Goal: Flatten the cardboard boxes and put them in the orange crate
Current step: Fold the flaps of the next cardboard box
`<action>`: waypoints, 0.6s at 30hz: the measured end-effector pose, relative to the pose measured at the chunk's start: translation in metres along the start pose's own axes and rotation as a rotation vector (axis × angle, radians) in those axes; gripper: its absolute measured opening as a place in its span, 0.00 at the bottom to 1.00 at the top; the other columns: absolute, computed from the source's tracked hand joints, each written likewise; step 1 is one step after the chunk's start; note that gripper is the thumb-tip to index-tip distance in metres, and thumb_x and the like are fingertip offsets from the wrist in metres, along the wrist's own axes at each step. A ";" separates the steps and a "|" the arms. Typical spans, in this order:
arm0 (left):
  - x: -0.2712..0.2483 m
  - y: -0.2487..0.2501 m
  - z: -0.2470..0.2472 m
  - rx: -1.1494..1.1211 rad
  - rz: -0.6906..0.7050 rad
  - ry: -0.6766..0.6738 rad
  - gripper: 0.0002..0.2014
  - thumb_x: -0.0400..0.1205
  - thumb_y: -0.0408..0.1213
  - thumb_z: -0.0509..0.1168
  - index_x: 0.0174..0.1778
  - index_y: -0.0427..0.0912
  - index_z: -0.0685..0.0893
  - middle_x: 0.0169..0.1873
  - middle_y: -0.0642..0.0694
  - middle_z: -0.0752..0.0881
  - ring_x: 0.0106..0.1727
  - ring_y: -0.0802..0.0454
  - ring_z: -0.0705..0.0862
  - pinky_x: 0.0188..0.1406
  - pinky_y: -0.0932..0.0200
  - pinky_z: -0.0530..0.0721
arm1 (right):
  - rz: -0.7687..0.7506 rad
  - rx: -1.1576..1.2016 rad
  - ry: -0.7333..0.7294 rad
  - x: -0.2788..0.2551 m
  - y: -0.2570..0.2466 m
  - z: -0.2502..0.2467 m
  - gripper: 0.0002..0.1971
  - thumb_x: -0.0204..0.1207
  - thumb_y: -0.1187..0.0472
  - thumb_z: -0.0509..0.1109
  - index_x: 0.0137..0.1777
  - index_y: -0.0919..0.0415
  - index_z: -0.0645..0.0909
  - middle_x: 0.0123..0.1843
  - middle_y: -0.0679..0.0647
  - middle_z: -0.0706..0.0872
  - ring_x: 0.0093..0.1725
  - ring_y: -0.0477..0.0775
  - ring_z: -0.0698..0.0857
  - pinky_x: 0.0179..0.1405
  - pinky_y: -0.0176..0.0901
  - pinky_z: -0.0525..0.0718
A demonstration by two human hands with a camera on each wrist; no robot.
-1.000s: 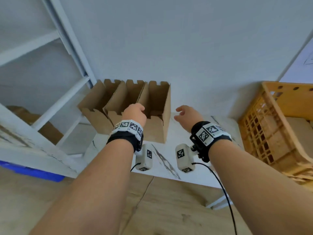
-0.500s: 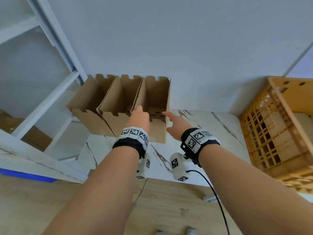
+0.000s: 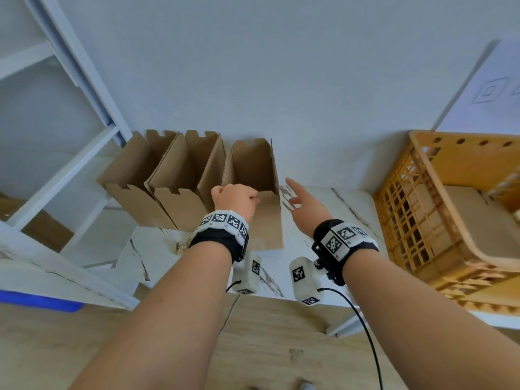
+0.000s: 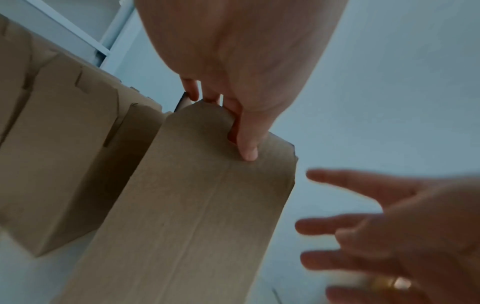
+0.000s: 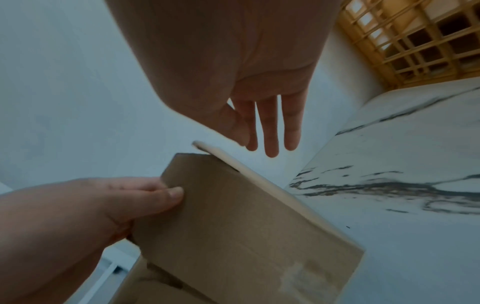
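Three open cardboard boxes stand in a row on the marble table against the wall. My left hand (image 3: 235, 199) grips the near top edge of the rightmost box (image 3: 267, 218), thumb on the outside (image 4: 246, 148) and fingers curled inside. This box (image 5: 233, 222) stands a little apart from the middle box (image 3: 183, 204) and the left box (image 3: 132, 192). My right hand (image 3: 302, 205) hovers just right of the held box, fingers straight and spread (image 5: 270, 131), touching nothing. The orange crate (image 3: 422, 220) stands at the right with flat cardboard inside.
A white shelf frame (image 3: 70, 170) rises at the left beside the boxes. The marble table (image 3: 337, 220) has bare surface between the held box and the crate. A blue bin edge (image 3: 39, 301) shows low left. The wall is right behind the boxes.
My left hand has closed on the rightmost box's near edge and drawn that box away from the other two. My right hand moved to its right side with fingers spread.
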State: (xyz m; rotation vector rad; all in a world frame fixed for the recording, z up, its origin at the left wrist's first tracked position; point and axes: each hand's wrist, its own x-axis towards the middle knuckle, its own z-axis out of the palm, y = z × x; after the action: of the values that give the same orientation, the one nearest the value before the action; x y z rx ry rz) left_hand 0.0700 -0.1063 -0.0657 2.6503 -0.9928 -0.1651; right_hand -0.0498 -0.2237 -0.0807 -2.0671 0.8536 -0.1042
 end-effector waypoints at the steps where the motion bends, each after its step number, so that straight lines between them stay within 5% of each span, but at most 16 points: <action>1: 0.000 0.005 -0.007 -0.047 -0.019 0.018 0.13 0.86 0.45 0.59 0.44 0.51 0.88 0.42 0.52 0.87 0.56 0.46 0.80 0.63 0.52 0.62 | 0.021 0.033 0.043 -0.002 0.002 -0.006 0.40 0.76 0.75 0.53 0.82 0.37 0.57 0.72 0.51 0.77 0.48 0.50 0.83 0.39 0.37 0.81; 3: 0.001 0.015 -0.020 -0.180 -0.063 0.046 0.13 0.85 0.44 0.60 0.38 0.48 0.85 0.35 0.51 0.84 0.49 0.45 0.82 0.58 0.52 0.66 | 0.077 0.062 0.122 -0.004 0.008 -0.020 0.33 0.79 0.72 0.54 0.82 0.47 0.59 0.72 0.56 0.77 0.55 0.55 0.83 0.50 0.44 0.83; 7: 0.003 0.025 -0.048 -0.618 -0.093 0.072 0.07 0.83 0.40 0.64 0.46 0.44 0.87 0.41 0.46 0.84 0.40 0.52 0.79 0.41 0.61 0.74 | 0.230 0.122 0.264 -0.006 0.022 -0.049 0.22 0.85 0.58 0.55 0.78 0.58 0.66 0.68 0.62 0.80 0.60 0.60 0.81 0.58 0.49 0.77; 9: 0.001 0.030 -0.056 -0.756 -0.122 0.082 0.05 0.83 0.38 0.64 0.44 0.45 0.84 0.37 0.48 0.80 0.34 0.59 0.73 0.35 0.65 0.71 | 0.282 0.167 0.292 -0.010 0.028 -0.061 0.22 0.85 0.50 0.54 0.74 0.59 0.70 0.63 0.61 0.82 0.59 0.62 0.81 0.56 0.49 0.77; 12: 0.001 0.035 -0.056 -0.869 -0.203 0.081 0.04 0.83 0.38 0.65 0.43 0.46 0.82 0.34 0.54 0.77 0.40 0.56 0.74 0.35 0.67 0.70 | 0.288 0.310 0.296 -0.013 0.032 -0.070 0.26 0.82 0.39 0.53 0.68 0.59 0.72 0.55 0.56 0.81 0.52 0.59 0.82 0.57 0.57 0.84; 14: 0.000 0.039 -0.055 -0.911 -0.250 0.067 0.06 0.84 0.38 0.65 0.40 0.46 0.81 0.35 0.54 0.76 0.38 0.56 0.74 0.36 0.69 0.72 | 0.269 0.384 0.279 -0.015 0.032 -0.071 0.26 0.82 0.39 0.54 0.67 0.58 0.73 0.57 0.56 0.82 0.53 0.59 0.84 0.54 0.61 0.87; 16: 0.004 0.037 -0.048 -0.892 -0.285 0.071 0.14 0.84 0.39 0.65 0.31 0.48 0.76 0.30 0.54 0.73 0.30 0.59 0.70 0.26 0.72 0.69 | 0.249 0.367 0.281 -0.018 0.033 -0.072 0.23 0.82 0.42 0.58 0.68 0.58 0.74 0.57 0.55 0.84 0.52 0.59 0.85 0.52 0.60 0.88; 18: 0.009 0.034 -0.042 -0.869 -0.338 0.091 0.08 0.83 0.38 0.65 0.37 0.46 0.80 0.33 0.53 0.77 0.32 0.58 0.74 0.33 0.68 0.74 | 0.246 0.345 0.260 -0.020 0.036 -0.074 0.23 0.82 0.44 0.60 0.70 0.58 0.74 0.56 0.55 0.85 0.51 0.59 0.87 0.51 0.57 0.89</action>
State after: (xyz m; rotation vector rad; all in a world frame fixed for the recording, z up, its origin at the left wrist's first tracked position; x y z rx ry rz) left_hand 0.0641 -0.1263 -0.0150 1.9564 -0.3045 -0.4311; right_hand -0.1110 -0.2767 -0.0578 -1.6354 1.1541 -0.3661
